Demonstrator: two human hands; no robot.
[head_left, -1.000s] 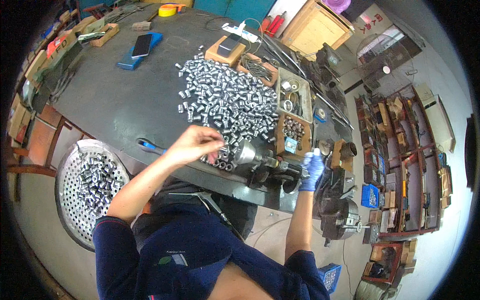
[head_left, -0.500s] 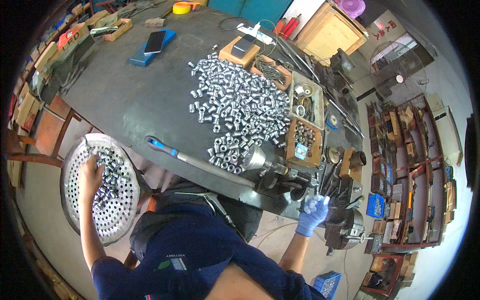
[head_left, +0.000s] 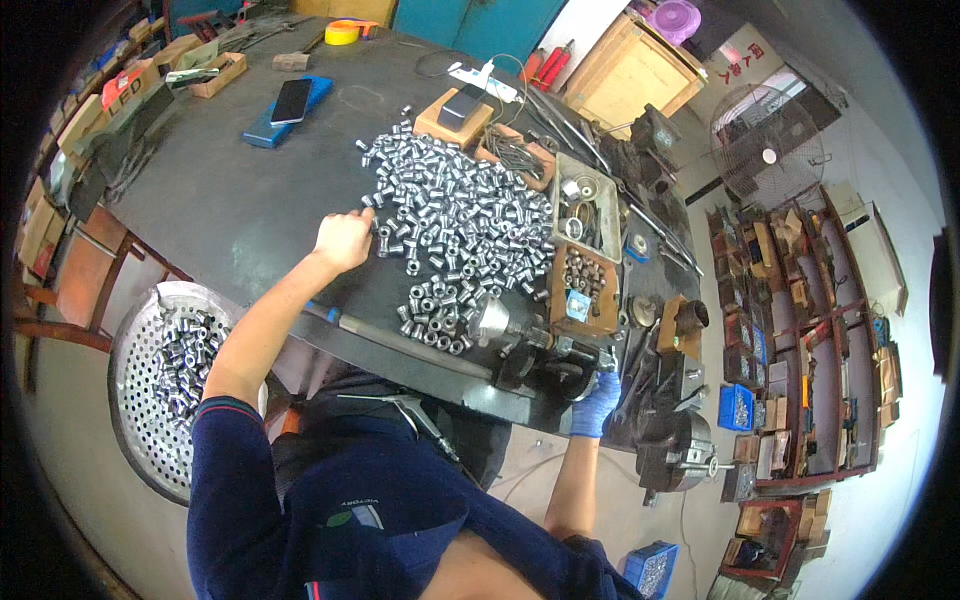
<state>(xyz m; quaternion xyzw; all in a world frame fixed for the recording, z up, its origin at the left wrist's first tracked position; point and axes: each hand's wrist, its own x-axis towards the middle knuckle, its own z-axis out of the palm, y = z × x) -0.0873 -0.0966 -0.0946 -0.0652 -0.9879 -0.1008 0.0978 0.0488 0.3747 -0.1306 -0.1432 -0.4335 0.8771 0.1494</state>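
My bare left hand [head_left: 343, 241] is at the left edge of a heap of shiny metal fittings [head_left: 455, 215] on the dark table. Its fingers are curled, with the tips closed on one fitting there. In a blue glove, my right hand [head_left: 596, 402] is at the table's front edge, against the right end of a clamping fixture [head_left: 560, 365]. Those fingers look closed, but what is in them is hidden. A silver cone-shaped piece [head_left: 489, 320] sits at the fixture's left end. Below my left forearm, a round perforated metal tray [head_left: 140, 400] bears more fittings [head_left: 183, 365].
A long bar [head_left: 410, 347] lies along the front edge. Right of the heap stand a box of small brown metal parts [head_left: 588, 318] and a grey tray [head_left: 567, 170]. A bench vise [head_left: 680, 450] is at the right corner. A phone [head_left: 291, 101] lies on a blue case at the back.
My left hand has gone from the perforated tray to the heap's left edge. My right hand has moved left, up against the fixture. The whole view has shifted slightly.
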